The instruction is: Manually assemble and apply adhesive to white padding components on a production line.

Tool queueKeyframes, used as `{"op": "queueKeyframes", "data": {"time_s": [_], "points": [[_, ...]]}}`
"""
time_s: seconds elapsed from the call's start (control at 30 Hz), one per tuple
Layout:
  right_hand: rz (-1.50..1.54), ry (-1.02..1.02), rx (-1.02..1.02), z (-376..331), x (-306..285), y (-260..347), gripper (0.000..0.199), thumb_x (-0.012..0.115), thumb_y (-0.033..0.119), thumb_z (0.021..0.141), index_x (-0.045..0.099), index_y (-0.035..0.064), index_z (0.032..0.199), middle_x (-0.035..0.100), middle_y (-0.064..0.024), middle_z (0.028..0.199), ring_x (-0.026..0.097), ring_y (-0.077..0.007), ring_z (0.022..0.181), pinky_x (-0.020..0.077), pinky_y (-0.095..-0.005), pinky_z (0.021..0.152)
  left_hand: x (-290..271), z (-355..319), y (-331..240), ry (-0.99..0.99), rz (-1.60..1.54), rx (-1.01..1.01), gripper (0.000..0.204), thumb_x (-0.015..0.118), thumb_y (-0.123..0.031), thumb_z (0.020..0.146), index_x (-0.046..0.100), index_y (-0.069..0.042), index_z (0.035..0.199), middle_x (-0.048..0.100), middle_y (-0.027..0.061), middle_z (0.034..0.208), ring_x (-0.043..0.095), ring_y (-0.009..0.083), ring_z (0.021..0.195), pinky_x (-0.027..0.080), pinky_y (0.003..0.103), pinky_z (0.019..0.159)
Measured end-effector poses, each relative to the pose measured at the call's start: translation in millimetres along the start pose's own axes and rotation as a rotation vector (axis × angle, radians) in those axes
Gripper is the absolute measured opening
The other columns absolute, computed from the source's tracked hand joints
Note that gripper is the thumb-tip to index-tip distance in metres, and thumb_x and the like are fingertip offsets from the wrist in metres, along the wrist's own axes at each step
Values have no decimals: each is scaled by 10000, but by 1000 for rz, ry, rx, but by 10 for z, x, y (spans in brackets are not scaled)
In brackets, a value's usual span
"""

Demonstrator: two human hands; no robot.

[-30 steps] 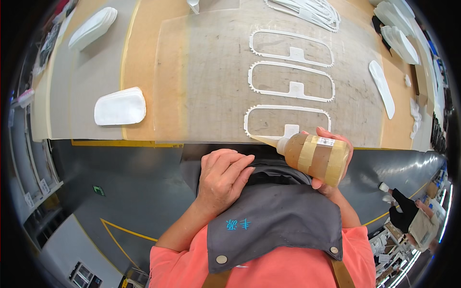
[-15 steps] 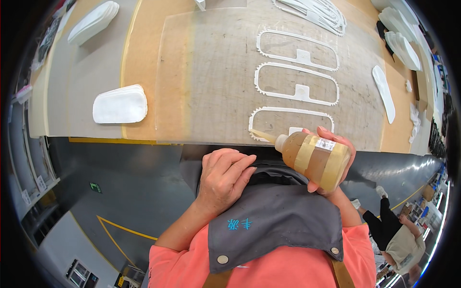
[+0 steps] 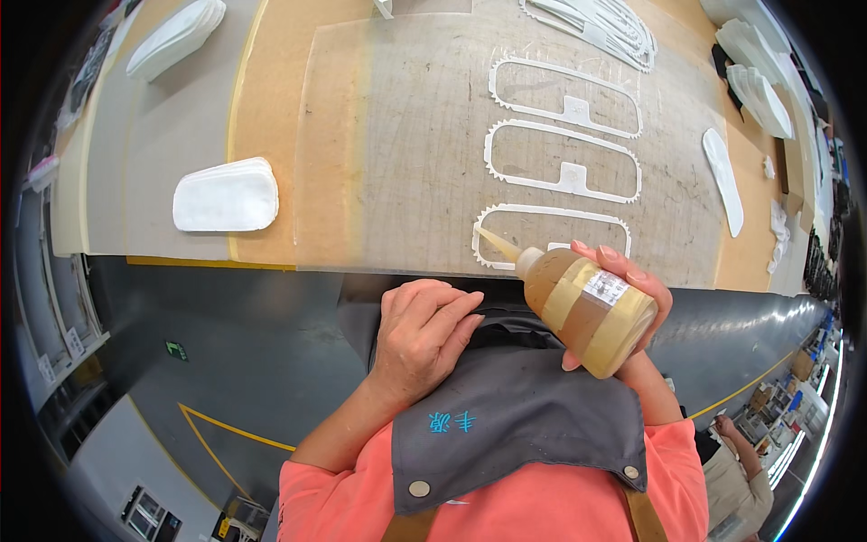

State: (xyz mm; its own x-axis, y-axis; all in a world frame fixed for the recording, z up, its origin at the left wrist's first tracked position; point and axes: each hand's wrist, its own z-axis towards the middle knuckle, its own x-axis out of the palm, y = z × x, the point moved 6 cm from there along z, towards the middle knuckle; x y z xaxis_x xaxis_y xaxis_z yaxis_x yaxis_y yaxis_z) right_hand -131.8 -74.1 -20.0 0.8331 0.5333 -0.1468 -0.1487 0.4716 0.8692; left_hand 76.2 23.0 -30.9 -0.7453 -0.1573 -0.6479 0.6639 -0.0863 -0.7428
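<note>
My right hand (image 3: pixel 652 303) is wrapped round a squeeze bottle (image 3: pixel 591 303) of amber liquid, banded with pale tape. The bottle lies tilted, its thin nozzle (image 3: pixel 495 241) pointing up and left. The nozzle's tip is at the left end of the nearest white toothed strip (image 3: pixel 555 210), bent into a long rounded loop with a small tab; the bottle hides part of it. Two similar strips (image 3: pixel 564 122) lie in a column farther back. My left hand (image 3: pixel 423 330) rests before the table's edge, holding nothing, its fingers loosely bent and slightly apart.
A stack of white oblong pads (image 3: pixel 226 197) sits on the left of the table (image 3: pixel 325 217). More strips (image 3: pixel 601 32) are heaped at the back. White insole-shaped pieces (image 3: pixel 722 181) lie on the right. A person (image 3: pixel 736 479) is on the floor area behind at lower right.
The bottle has tilted more upright, and its nozzle tip has moved up along the nearest strip's left end. My left hand has stayed put. The other person has shifted lower in the view.
</note>
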Motion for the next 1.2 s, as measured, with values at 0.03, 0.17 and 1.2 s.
{"op": "queueKeyframes", "data": {"time_s": [0.03, 0.17, 1.2], "points": [[-3, -4, -6, 1, 3, 0, 1115, 1016, 324, 589, 291, 127, 1413, 536, -265, 1383, 582, -441, 1280, 479, -569, 1080, 0, -2, 2, 1, 2, -1, 290, 825, -81, 784, 759, -82, 1067, 699, 17, 992, 639, 227, 978, 435, 346, 847], [-40, -1, -35, 27, 1, 8, 1106, 1018, 309, 592, 301, 122, 1412, 537, -268, 1385, 585, -442, 1278, 491, -565, 1072, -1, -1, -1, 2, 4, -2, 289, 824, -80, 784, 758, -81, 1066, 699, 18, 990, 639, 229, 975, 435, 348, 848], [-280, -249, 4, -421, -662, 101, 1098, 966, 449, 644, 266, 119, 1422, 510, -244, 1407, 542, -358, 1329, 455, -638, 1099, 108, 74, -119, 52, 73, 38, 275, 819, -97, 785, 757, -88, 1053, 681, 9, 965, 641, 219, 941, 439, 351, 843]]}}
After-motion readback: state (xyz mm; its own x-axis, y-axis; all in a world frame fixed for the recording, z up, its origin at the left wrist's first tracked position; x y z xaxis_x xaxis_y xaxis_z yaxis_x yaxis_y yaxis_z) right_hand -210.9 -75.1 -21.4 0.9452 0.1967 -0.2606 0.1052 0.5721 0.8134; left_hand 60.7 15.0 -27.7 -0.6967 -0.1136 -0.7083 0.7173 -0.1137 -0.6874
